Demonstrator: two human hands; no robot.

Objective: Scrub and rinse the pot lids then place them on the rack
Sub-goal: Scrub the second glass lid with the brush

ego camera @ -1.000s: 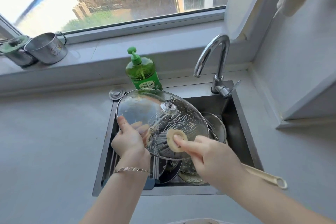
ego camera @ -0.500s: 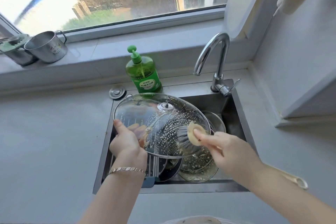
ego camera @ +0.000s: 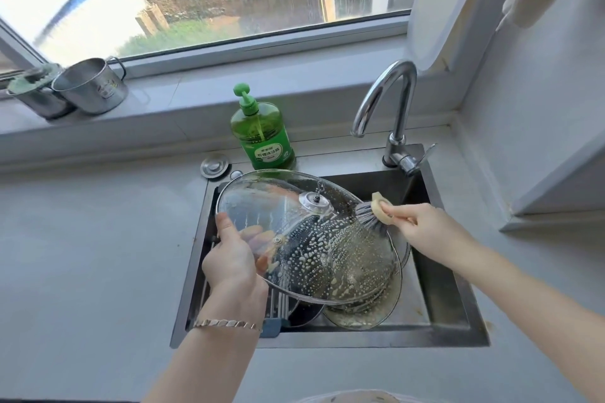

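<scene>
Over the steel sink (ego camera: 438, 298), a large glass pot lid (ego camera: 304, 239) is held tilted, its near-left rim gripped by the left hand (ego camera: 234, 258), thumb on the upper face and fingers seen through the glass beneath. A bracelet (ego camera: 227, 324) is worn on that wrist. The lid's right half is covered with soapy droplets, and a metal knob fitting (ego camera: 315, 201) sits at its centre. At the lid's far-right edge, the bristles of a dish brush (ego camera: 371, 213) are pressed against the glass; the brush's pale head is pinched by the closed fingers of the right hand (ego camera: 425, 229). Below the held lid, a second glass lid (ego camera: 366, 314), also soapy, lies in the basin, with dark cookware partly hidden beside it. Along the basin's left side, metal bars of a rack (ego camera: 278, 301) can be made out. Behind the sink, a green soap bottle (ego camera: 262, 137) stands upright, a sink plug (ego camera: 214, 166) lies just to its left, and a chrome faucet (ego camera: 393, 118) rises at the right. On the windowsill (ego camera: 196, 98), two metal pots (ego camera: 91, 85) are set touching each other.
</scene>
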